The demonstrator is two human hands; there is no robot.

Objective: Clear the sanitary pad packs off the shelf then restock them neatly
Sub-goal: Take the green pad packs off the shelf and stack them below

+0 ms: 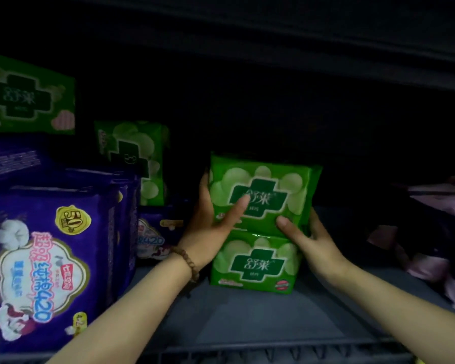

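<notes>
A shop aisle: a grey metal shelf point(247, 319) with a slotted rail point(273, 353) along its front edge carries repeated sealed retail goods, purple packs point(45, 264) filed upright at its left edge (one printed "420"), green packs point(258, 198) stacked mid-shelf.

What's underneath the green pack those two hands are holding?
A matching lower pack stands on the grey shelf beneath the upper pack. Whatever lies behind both is hidden.
</notes>
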